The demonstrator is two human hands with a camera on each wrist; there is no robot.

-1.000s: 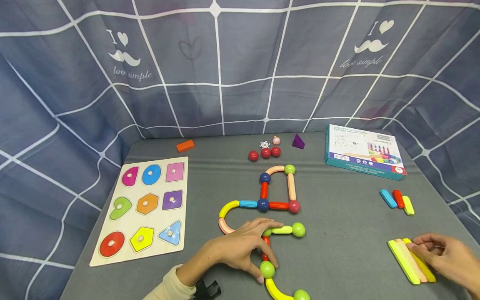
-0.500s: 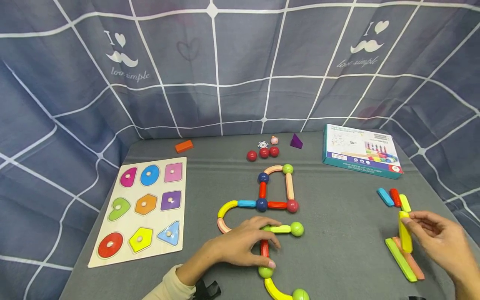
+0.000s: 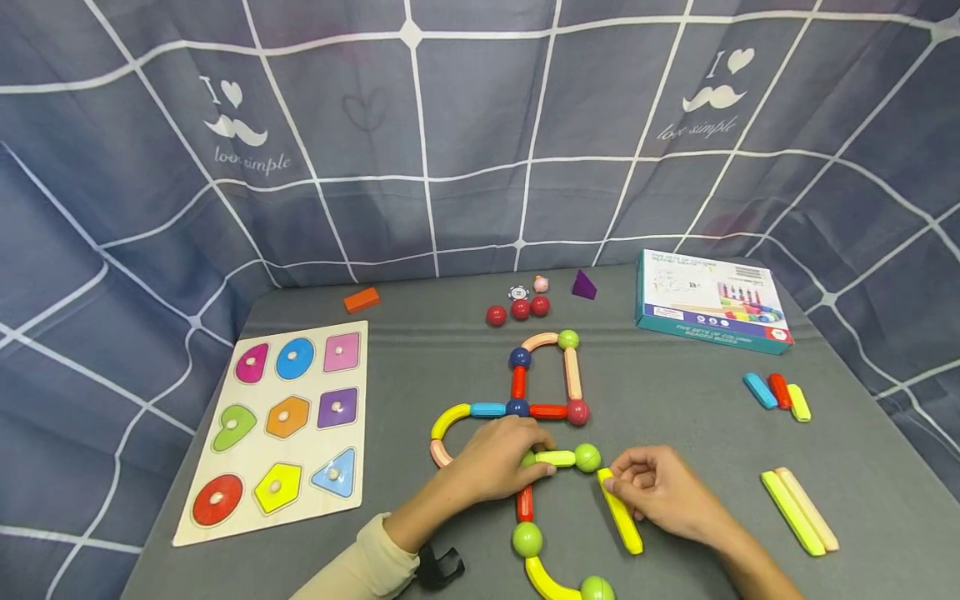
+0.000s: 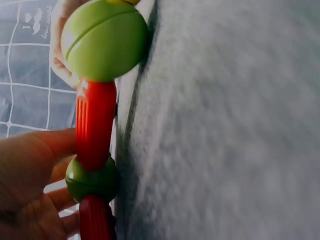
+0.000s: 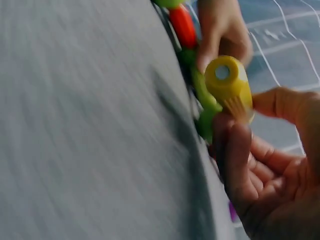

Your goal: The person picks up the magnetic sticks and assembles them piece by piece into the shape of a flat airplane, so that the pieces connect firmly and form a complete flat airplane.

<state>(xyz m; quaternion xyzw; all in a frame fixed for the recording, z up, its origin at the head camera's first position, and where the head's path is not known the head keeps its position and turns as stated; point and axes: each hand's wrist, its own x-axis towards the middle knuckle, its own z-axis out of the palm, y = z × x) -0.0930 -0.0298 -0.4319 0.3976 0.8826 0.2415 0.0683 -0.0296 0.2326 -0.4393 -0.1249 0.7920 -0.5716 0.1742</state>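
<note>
My right hand point(image 3: 667, 493) pinches a long yellow magnetic rod point(image 3: 624, 521) between thumb and fingers. A round metal disc shows on the rod's end in the right wrist view, where the yellow rod point(image 5: 227, 80) fills the fingertips. The rod's upper end is close to a green ball point(image 3: 588, 457); whether they touch cannot be told. My left hand point(image 3: 498, 457) has thumb and fingers around the green ball point(image 4: 90, 180) joining a lime rod point(image 3: 555, 458) and a red rod point(image 3: 525, 504). Below lie another green ball point(image 3: 527, 540) and a curved yellow rod point(image 3: 551, 582).
A wooden shape puzzle point(image 3: 281, 508) lies at left. At right are a lime and a pale rod point(image 3: 806, 512) and several short rods point(image 3: 759, 390). Behind stand a teal-edged box point(image 3: 712, 300), red balls point(image 3: 520, 309), a purple piece point(image 3: 583, 285) and an orange block point(image 3: 362, 300).
My right hand has lifted the yellow rod from beside the lime and pale rods and brought it left to the figure. My left hand has shifted up from the red rod toward the lime rod.
</note>
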